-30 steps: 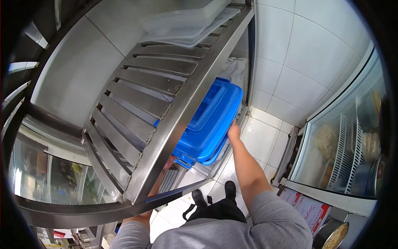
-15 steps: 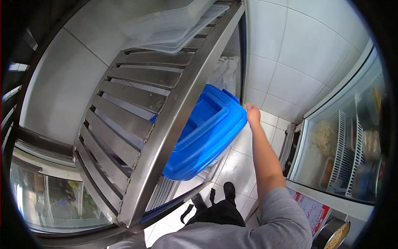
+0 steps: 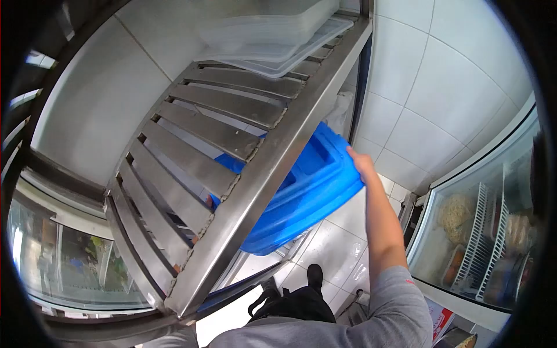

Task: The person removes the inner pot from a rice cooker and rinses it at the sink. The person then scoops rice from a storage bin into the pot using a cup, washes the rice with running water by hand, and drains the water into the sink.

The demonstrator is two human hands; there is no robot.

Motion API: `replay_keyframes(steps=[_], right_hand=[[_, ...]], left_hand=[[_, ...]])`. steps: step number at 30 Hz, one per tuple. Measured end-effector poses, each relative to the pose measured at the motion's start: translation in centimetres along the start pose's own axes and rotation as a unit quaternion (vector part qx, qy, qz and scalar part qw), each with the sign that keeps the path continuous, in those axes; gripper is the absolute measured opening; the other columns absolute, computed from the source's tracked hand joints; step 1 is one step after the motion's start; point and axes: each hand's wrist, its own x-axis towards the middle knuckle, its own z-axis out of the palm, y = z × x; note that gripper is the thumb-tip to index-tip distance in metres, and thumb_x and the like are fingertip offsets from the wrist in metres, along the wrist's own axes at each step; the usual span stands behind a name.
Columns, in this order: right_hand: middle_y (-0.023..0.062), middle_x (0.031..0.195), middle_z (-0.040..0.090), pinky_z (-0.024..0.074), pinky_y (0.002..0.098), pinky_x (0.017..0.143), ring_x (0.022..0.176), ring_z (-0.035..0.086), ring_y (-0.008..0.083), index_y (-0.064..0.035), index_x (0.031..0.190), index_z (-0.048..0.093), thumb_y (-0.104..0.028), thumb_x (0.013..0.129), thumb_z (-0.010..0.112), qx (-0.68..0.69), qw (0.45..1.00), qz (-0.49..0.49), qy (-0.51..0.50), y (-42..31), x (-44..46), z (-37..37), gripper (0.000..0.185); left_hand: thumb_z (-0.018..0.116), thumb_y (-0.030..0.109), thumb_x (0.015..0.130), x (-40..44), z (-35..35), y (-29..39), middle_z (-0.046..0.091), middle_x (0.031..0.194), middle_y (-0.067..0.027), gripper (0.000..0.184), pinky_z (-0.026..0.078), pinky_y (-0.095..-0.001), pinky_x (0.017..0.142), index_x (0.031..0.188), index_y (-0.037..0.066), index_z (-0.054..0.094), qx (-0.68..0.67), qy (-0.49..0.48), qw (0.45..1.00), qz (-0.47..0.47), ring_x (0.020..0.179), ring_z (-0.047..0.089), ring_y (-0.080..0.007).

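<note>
Right hand (image 3: 361,165) is curled over the outer end of the blue lid (image 3: 316,188), which is apparently grasped, thumb laid on the rim. Left hand (image 3: 209,200) is mostly hidden by the slatted shelf (image 3: 287,133); its grip cannot be told. Tilted, the lid is partly covered by the shelf, its front exposed above the tiled floor (image 3: 328,243). Handling it there is judged the present step; a balanced hold, clear of the rail, seems called for.

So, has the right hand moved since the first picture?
Yes. Against the steel shelf rail, the right hand is now farther out, toward the glass-door fridge, at the edge of the blue lid.
</note>
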Motion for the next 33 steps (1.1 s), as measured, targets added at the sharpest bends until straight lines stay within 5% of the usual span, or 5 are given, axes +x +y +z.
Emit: replay_keyframes(steps=[3, 8, 17, 22, 33], right_hand=[[0.0202, 0.109, 0.064, 0.0517, 0.0398, 0.082, 0.092, 0.065, 0.0248, 0.0129, 0.114, 0.058, -0.049, 0.081, 0.069, 0.237, 0.966, 0.003, -0.103, -0.9, -5.9, -6.9, 0.07], [0.0147, 0.107, 0.066, 0.0502, 0.0362, 0.085, 0.092, 0.064, 0.0227, 0.0075, 0.114, 0.059, -0.037, 0.087, 0.066, 0.431, 0.902, -0.013, -0.007, 6.2, -18.2, -19.5, 0.053], [0.0038, 0.095, 0.063, 0.0444, 0.0248, 0.076, 0.083, 0.056, 0.0098, -0.0007, 0.101, 0.061, -0.026, 0.092, 0.062, 0.152, 0.856, -0.306, 0.388, -5.2, -52.3, -31.2, 0.027], [0.0126, 0.11, 0.064, 0.0484, 0.0302, 0.086, 0.095, 0.062, 0.0187, 0.0031, 0.116, 0.058, -0.035, 0.087, 0.067, 0.275, 0.801, -0.283, 0.45, -5.6, -60.3, -31.5, 0.049], [0.0151, 0.136, 0.049, 0.0398, 0.0485, 0.103, 0.119, 0.052, 0.0306, -0.0017, 0.137, 0.04, -0.04, 0.093, 0.056, 0.547, 0.753, -0.321, 0.176, -6.2, -59.2, -23.3, 0.06]], left_hand=[[0.049, 0.03, 0.094, 0.3, -0.4, 0.0, 0.057, 0.119, -0.0092, 0.04, 0.048, -0.0428, 0.091, 0.125, 0.007, 0.05, -0.005, 0.0, 1.0, 0.002, 0.105, 0.058, -0.0246], [0.049, 0.031, 0.094, 0.7, -1.0, -0.5, 0.058, 0.118, -0.0089, 0.039, 0.048, -0.0428, 0.091, 0.126, 0.007, 0.05, -0.01, 0.001, 1.0, 0.014, 0.104, 0.058, -0.0242], [0.048, 0.032, 0.095, 0.6, -4.6, -5.3, 0.059, 0.117, -0.0084, 0.04, 0.048, -0.0427, 0.09, 0.126, 0.007, 0.05, -0.228, -0.018, 0.973, 0.025, 0.103, 0.059, -0.0234], [0.047, 0.033, 0.096, -7.1, -7.6, -12.0, 0.06, 0.116, -0.0081, 0.04, 0.048, -0.0426, 0.09, 0.126, 0.007, 0.05, -0.569, -0.177, 0.803, 0.001, 0.102, 0.059, -0.023], [0.051, 0.032, 0.095, -22.4, -10.5, -19.7, 0.062, 0.113, -0.0067, 0.041, 0.048, -0.0332, 0.081, 0.128, 0.008, 0.049, -0.608, -0.138, 0.78, -0.059, 0.094, 0.061, -0.0166]])
